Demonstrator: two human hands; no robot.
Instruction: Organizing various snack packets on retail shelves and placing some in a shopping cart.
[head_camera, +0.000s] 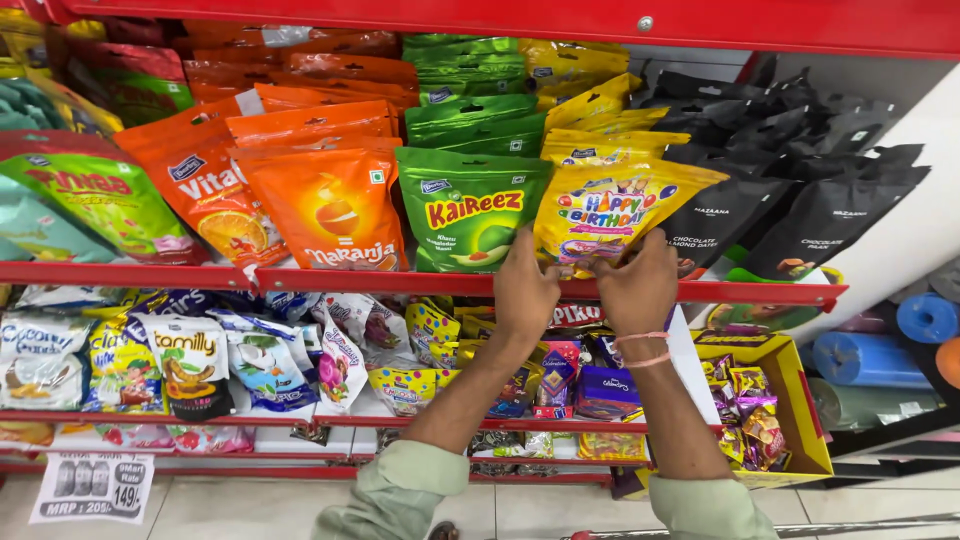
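Note:
Both my hands reach up to the front of a red shelf (400, 281). My left hand (523, 290) and my right hand (637, 285) pinch the bottom edge of a yellow candy pouch (610, 205) with coloured sweets printed on it. The pouch stands tilted at the front of a row of like yellow pouches. To its left stands a green pouch (468, 210), to its right black pouches (720, 215). A pink thread band circles my right wrist.
Orange pouches (330, 205) and more bags fill the upper shelf leftward. The lower shelf (300, 420) holds several small sweet packets. A yellow open carton (790, 400) of wrapped sweets sits at the right. Blue rolls (925, 318) lie far right. A price card (93, 487) hangs bottom left.

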